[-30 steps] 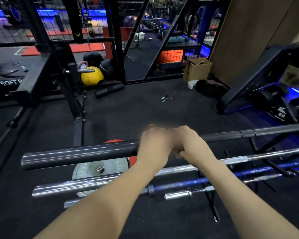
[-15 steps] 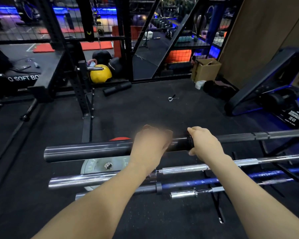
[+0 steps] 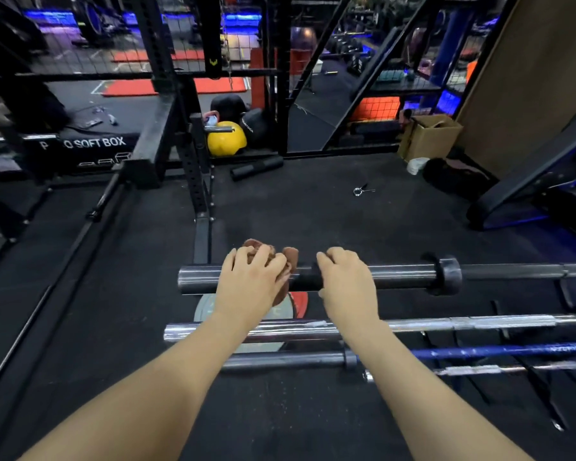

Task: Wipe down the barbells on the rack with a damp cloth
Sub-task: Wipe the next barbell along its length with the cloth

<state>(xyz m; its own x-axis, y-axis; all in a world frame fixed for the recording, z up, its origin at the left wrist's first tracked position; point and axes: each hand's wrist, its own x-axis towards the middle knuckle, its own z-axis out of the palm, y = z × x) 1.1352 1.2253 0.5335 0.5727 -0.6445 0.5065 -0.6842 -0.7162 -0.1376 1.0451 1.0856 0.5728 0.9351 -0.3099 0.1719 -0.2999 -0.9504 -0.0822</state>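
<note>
Black rubber floor (image 3: 313, 207) ahead of me. On it: spring collar (image 3: 363, 190), foam roller (image 3: 256, 168), yellow ball (image 3: 226, 138) by the rack upright (image 3: 198, 181), cardboard box (image 3: 429, 136) far right. A weight plate (image 3: 243, 311) lies under the bars, partly hidden by my left forearm.

Top barbell (image 3: 403, 274) runs left-right, its sleeve end pointing left; chrome bar (image 3: 479, 322) and blue bar (image 3: 512, 351) lie parallel, nearer me.

Left hand (image 3: 250, 281) presses a brown cloth (image 3: 280, 261) onto the sleeve, fingers curled over it. Right hand (image 3: 346, 281) has its grip wrapped over the same sleeve, just beside.
</note>
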